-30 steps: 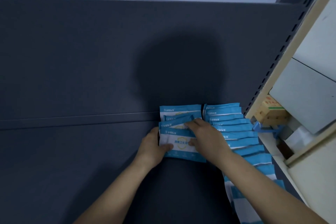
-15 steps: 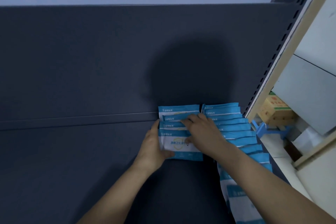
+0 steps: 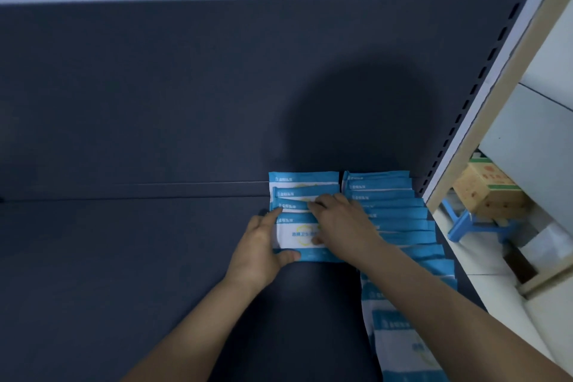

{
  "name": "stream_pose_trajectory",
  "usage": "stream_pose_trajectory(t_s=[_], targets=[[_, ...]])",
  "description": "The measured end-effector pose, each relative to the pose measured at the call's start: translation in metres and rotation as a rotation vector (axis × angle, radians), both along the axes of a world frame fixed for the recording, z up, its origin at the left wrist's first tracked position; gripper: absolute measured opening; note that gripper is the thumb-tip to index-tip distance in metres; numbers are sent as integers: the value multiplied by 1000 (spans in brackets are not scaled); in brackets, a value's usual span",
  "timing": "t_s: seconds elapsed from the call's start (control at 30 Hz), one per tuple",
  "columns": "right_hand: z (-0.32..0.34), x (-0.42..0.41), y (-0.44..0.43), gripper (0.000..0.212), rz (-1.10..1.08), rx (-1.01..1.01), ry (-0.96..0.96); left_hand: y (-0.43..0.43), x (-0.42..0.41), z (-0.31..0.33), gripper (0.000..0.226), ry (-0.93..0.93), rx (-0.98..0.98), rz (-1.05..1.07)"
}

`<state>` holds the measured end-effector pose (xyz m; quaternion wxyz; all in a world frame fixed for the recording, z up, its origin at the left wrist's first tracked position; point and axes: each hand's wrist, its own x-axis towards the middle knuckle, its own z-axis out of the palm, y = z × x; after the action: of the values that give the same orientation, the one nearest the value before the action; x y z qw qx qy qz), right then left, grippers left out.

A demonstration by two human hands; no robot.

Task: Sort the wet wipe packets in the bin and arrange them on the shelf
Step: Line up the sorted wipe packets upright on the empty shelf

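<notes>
My left hand (image 3: 260,248) is cupped around the left edge of the front packet (image 3: 297,236), thumb curled onto its bottom blue band and fingers running up the side. My right hand (image 3: 344,226) is just lying flat over the same short row (image 3: 302,180), fingers relaxed, with the tips on a packet further back. It covers most of what's under it, so I can't count how many packets are in there.

Right beside that is the longer row (image 3: 390,211) of overlapping blue-and-white wet wipe packets, running down toward the lower right. My right forearm crosses over it and the frame cuts off the end.

Everything sits on the dark shelf (image 3: 124,273), up against the back panel (image 3: 155,96), where my shadow (image 3: 356,121) falls. The printing is too blurry to read.

Far right, past the perforated upright (image 3: 483,71), there's a cardboard box (image 3: 486,189) and some blue plastic thing (image 3: 465,223) that's half hidden.
</notes>
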<state>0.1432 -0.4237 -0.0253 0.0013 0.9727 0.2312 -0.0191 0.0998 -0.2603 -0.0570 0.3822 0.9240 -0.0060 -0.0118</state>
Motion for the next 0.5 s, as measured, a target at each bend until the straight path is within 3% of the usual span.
stream_pose_trajectory(t_s=[0.27, 0.5], targets=[[11, -23, 31, 46, 119, 41, 1, 61, -45, 27, 65, -157, 467, 30], [38, -79, 138, 45, 394, 141, 21, 182, -141, 50, 53, -283, 778, 160]])
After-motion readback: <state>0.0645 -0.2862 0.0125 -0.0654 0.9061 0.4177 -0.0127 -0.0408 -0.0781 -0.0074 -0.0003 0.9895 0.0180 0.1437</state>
